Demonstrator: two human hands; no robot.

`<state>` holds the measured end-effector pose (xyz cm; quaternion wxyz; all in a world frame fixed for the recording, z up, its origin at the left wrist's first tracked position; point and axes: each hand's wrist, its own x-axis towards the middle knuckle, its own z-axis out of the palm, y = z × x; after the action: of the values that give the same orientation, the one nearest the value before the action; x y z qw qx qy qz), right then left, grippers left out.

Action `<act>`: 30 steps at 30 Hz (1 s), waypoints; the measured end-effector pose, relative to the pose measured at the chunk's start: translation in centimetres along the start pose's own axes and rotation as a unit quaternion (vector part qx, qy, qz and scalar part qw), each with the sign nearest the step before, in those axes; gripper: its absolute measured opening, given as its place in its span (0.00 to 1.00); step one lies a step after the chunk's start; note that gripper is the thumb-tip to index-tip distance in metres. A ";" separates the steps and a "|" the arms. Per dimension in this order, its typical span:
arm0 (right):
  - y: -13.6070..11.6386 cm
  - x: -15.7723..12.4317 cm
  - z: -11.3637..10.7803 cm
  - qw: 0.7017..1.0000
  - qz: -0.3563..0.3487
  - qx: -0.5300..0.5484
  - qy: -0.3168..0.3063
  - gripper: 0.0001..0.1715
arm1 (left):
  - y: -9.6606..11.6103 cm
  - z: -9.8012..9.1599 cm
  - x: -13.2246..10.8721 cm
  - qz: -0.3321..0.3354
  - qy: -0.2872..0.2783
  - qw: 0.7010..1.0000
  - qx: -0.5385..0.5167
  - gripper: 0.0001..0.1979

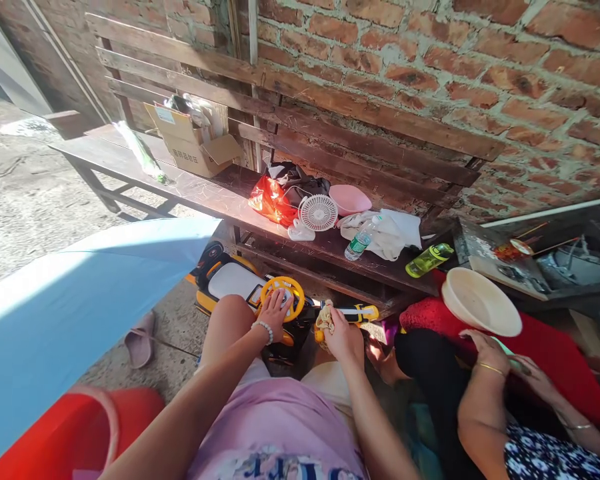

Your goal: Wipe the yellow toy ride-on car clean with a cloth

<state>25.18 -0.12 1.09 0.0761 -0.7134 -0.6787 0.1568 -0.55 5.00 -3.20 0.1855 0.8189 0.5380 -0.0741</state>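
Your left hand (274, 313) lies on the yellow steering wheel (301, 300) of a ride-on toy vehicle (227, 279), fingers extended and apart, not clamped; beaded bracelet (264, 328) on that wrist. Your right hand (341, 335) is closed on a beige, knotted-looking bundle (325, 316), material can't tell, held above your lap just right of the wheel. Yellow-and-black arm-like toy part (365, 313) sticks out just beyond that hand. Toy sits on the ground in front of you, between your knees and the wooden bench (220, 187). On the bench, left to right: long pale bundle with a green end (140, 155), open cardboard box (187, 152) with stuff inside, red plastic bag (273, 200) against dark fabric (300, 179), white fan (319, 213), pink basin (350, 199), clear water bottle (359, 245) by whitish cloth (387, 241), green drink bottle (430, 260) lying on its side. At your right, a co-worker's hands (487, 353) are near a cream basin (480, 303) and red fabric (555, 360); what they hold is partly hidden, greenish. Your left side: light blue sheet (105, 267), red bucket (143, 407), mauve slipper (141, 340) on the ground. Brick wall (430, 73) behind the bench.
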 end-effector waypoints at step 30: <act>2.6 -0.4 0.6 0.995 0.018 -0.085 -0.046 0.27 | 0.2 -0.2 -0.1 0.003 0.009 1.000 -0.026 0.57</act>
<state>27.41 -0.73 -0.29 -0.0188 -0.7212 -0.6796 0.1329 -0.42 4.97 -2.93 0.2019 0.8158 0.5394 -0.0523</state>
